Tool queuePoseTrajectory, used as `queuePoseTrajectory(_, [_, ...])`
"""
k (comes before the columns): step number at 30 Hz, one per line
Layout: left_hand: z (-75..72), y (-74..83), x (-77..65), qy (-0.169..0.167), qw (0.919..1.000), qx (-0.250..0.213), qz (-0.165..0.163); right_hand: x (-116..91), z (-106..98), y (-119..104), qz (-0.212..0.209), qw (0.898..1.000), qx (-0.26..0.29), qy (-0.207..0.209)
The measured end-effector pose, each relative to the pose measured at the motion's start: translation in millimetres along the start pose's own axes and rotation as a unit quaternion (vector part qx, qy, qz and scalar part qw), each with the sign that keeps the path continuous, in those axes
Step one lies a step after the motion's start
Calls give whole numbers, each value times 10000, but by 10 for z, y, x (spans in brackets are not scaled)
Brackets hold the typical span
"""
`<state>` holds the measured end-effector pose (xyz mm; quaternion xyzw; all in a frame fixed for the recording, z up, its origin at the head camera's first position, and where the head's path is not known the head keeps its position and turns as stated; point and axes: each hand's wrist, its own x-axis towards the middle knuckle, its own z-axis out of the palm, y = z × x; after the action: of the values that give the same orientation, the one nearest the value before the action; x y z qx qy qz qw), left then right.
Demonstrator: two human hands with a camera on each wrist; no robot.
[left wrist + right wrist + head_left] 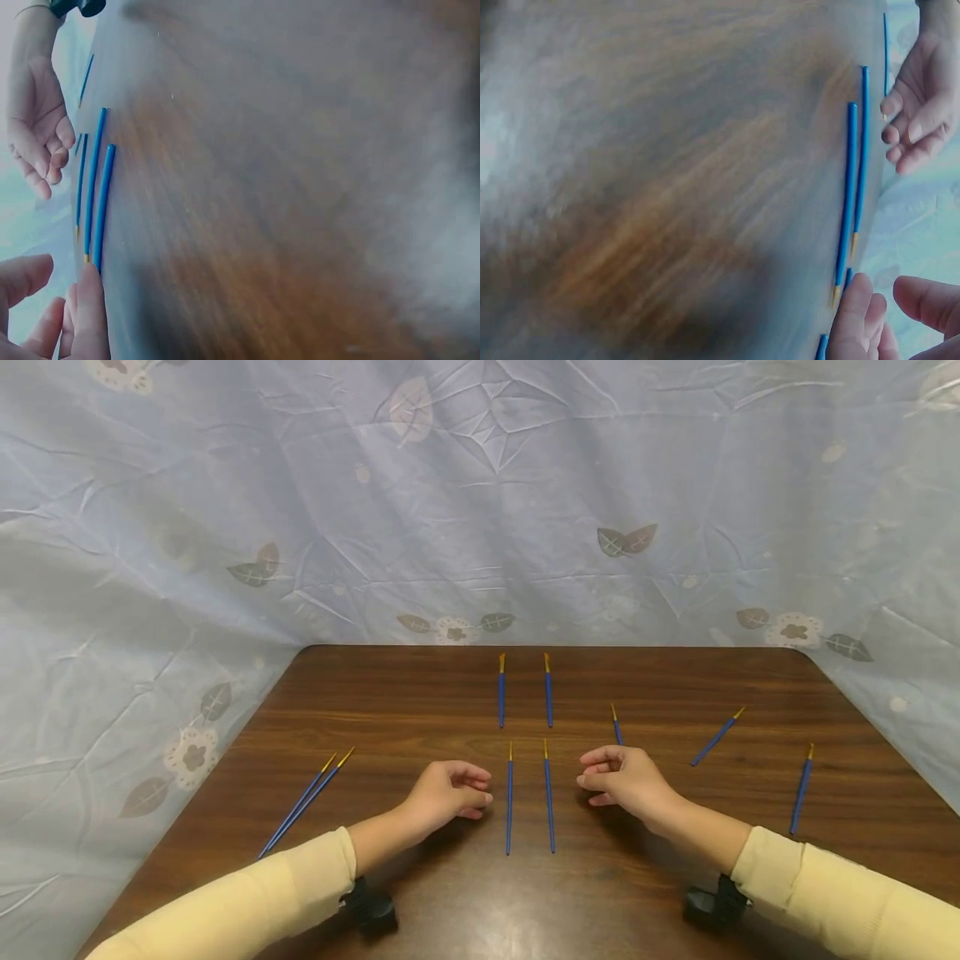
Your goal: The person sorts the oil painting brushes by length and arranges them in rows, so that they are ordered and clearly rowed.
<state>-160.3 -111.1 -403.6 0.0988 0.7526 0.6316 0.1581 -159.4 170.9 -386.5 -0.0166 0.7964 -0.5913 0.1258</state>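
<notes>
Two slim paintbrushes with blue handles and yellow tips, a left one (509, 802) and a right one (550, 802), lie side by side between the hands, tips pointing away. My left hand (450, 789) hovers just left of them, fingers loosely bent, holding nothing. On the other side, my right hand (628, 783) is likewise relaxed and holds nothing. Beyond it lies a small paintbrush (617, 727), its lower end hidden by the hand. Farther back, two broader-tipped paintbrushes, one left (502, 697) and one right (549, 697), lie parallel.
At the left of the wooden table (420, 718), two thin paintbrushes (307, 797) lie close together at a slant. On the right are a slanted paintbrush (716, 739) and another (802, 793) nearer the edge. A patterned cloth (495, 527) hangs behind the table.
</notes>
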Motion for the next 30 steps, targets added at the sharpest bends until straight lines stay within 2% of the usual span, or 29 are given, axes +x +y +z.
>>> queuePoseTrajectory(4, [-59,16,-82,-299,9993,138,164,-27,-71,-10,-116,9999,-41,-17])
queuePoseTrajectory(8, [-185,34,-161,-428,9982,308,275,-30,-152,-11,-216,9997,-113,19])
queuePoseTrajectory(22, [-838,44,-432,0,9993,376,78,38,-507,-9,-243,9976,-443,469])
queuePoseTrajectory(30, [-1243,4,-570,-234,9981,562,-2,161,-592,71,-153,9962,-628,579])
